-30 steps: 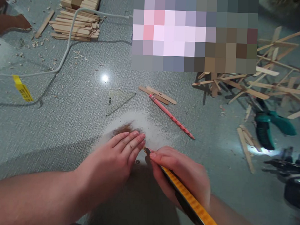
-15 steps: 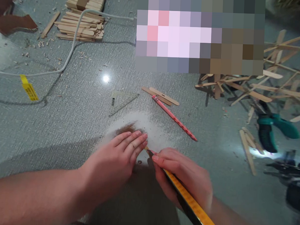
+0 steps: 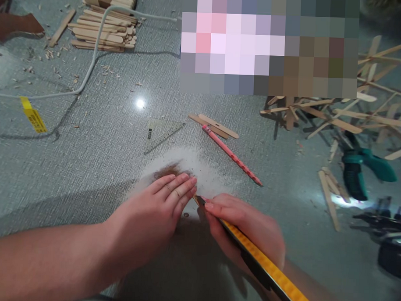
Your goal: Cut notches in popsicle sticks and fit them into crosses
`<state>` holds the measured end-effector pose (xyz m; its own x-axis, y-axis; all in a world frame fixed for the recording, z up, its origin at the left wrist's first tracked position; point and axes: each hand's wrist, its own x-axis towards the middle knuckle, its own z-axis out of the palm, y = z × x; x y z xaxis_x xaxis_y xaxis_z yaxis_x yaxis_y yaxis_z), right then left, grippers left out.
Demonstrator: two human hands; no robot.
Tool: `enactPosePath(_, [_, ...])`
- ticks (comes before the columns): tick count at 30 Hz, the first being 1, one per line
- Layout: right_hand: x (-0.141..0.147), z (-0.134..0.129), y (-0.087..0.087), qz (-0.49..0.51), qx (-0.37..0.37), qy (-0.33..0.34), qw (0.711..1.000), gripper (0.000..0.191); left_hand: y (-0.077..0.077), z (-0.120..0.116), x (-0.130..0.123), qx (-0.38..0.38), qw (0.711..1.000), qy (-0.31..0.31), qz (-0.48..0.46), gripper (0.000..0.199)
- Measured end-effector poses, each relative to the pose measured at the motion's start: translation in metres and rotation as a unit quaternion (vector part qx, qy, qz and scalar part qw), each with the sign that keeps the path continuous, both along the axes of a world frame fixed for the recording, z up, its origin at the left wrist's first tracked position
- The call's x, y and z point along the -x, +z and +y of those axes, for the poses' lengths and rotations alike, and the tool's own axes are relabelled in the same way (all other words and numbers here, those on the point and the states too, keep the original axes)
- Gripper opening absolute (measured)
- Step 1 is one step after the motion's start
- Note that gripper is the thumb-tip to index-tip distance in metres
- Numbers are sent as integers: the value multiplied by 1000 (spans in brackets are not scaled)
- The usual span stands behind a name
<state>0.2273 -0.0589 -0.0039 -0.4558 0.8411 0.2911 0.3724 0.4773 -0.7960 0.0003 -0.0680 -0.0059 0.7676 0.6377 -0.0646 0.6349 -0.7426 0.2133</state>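
Well, the right hand (image 3: pixel 250 229) curled round a long yellow-and-black cutter (image 3: pixel 269 266), tip just beside the flat, close-set fingers of the left hand (image 3: pixel 162 208), whose hold I couldn't tell, so short outward strokes seemed safest.

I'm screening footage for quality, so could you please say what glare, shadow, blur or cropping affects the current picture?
Head view: a bright glare spot on the grey textured surface; head view: a broad shadow beside the bare left forearm; head view: the rounded black object at the right edge looks blurred; head view: the long yellow-and-black cutter is cropped at the bottom.
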Motion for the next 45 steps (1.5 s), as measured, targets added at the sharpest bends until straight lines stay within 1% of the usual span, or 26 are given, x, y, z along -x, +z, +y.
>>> enactPosePath(4, [1, -2, -2, 1, 9, 3, 1000, 34, 1, 1, 0, -2, 1000, 1, 5, 59])
enactPosePath(8, [2, -5, 0, 1, 9, 3, 1000, 33, 0, -2, -1, -26, 1000, 1, 4, 58])
enactPosePath(14, [4, -6, 4, -1, 8, 7, 1000, 30, 1, -6, -5, -57, 998, 10, 21, 70])
enactPosePath(18, [4, -7, 5, -10, 3, 3, 1000, 30, 6, -6, -8, -73, 997, 20, 35, 67])
enactPosePath(21, [5, -6, 6, -18, -6, 6, 1000, 29, 8, -6, -9, -81, 996, 21, 42, 69])
enactPosePath(25, [5, -8, 7, -36, -14, 6, 999, 26, 9, -6, -10, -94, 994, 21, 50, 68])
enactPosePath(29, [4, -10, 7, -42, -18, 5, 999, 28, 9, -8, -13, -110, 992, 32, 50, 66])
enactPosePath(32, [3, -10, 7, -35, -26, 9, 999, 29, 9, -8, -13, -104, 993, 35, 48, 75])
enactPosePath(36, [4, -10, 6, -22, -17, 2, 1000, 28, 8, -8, -13, -93, 994, 38, 45, 85])
enactPosePath(40, [3, -10, 6, -28, -20, -5, 999, 27, 7, -8, -12, -90, 994, 33, 46, 84])
enactPosePath(45, [2, -9, 7, -27, -13, 7, 1000, 28, 8, -7, -11, -79, 995, 26, 54, 79])
